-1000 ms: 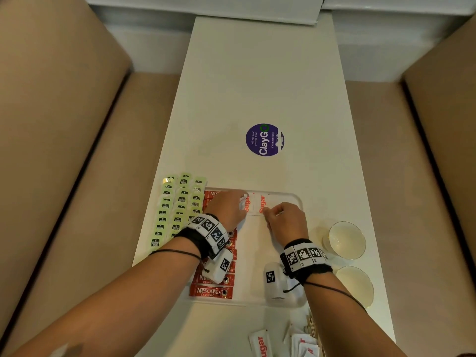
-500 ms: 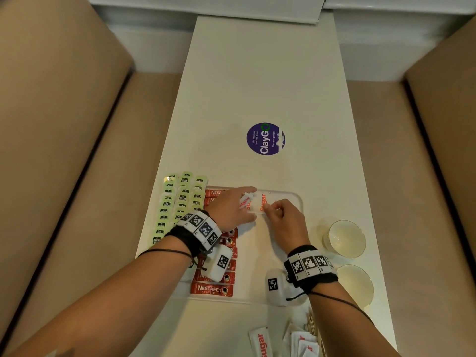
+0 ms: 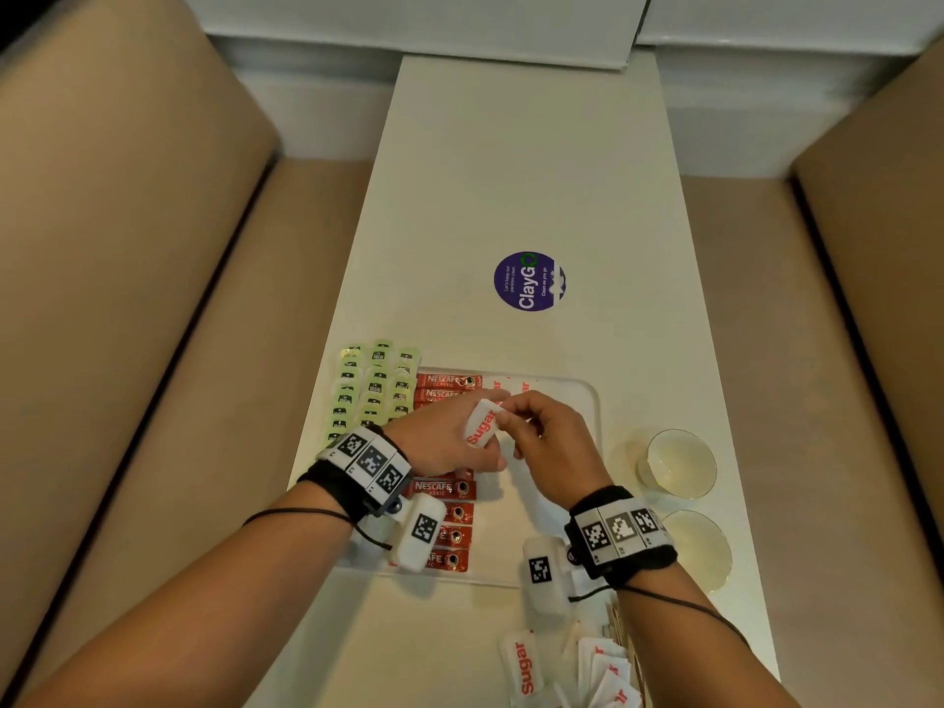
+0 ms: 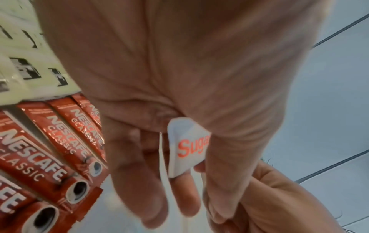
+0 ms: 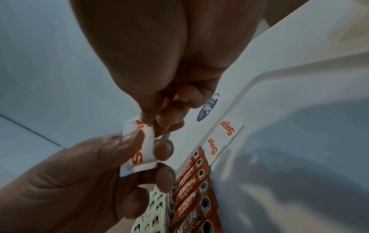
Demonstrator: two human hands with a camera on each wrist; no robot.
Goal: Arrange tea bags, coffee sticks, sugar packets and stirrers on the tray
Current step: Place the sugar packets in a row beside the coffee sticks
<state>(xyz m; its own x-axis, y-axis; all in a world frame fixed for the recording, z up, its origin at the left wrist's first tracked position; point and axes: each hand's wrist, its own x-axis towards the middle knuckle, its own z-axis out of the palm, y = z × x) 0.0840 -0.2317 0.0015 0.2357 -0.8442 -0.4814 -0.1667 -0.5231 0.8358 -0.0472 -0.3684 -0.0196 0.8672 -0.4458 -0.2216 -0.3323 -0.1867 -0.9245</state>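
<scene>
My left hand (image 3: pixel 493 444) holds a small stack of white sugar packets (image 3: pixel 480 427) above the white tray (image 3: pixel 590 401). My right hand (image 3: pixel 511 408) pinches the top corner of the front packet (image 5: pixel 139 149). In the left wrist view the packet (image 4: pixel 187 148) sits between thumb and fingers. Two sugar packets (image 3: pixel 523 388) lie flat at the tray's far edge. Red Nescafe coffee sticks (image 3: pixel 447 381) fill the tray's left column. Green tea bags (image 3: pixel 375 385) lie in rows on the table, left of the tray.
Loose sugar packets (image 3: pixel 521 666) and what look like wooden stirrers (image 3: pixel 620 625) lie at the table's near edge. Two glass bowls (image 3: pixel 679 462) (image 3: pixel 700 549) stand right of the tray. A purple sticker (image 3: pixel 528 281) lies beyond it. Beige seats flank the table.
Both hands have drawn back from the tray's far edge and lifted. Two sugar packets stay lying there, and the right hand now pinches the packet in the left hand.
</scene>
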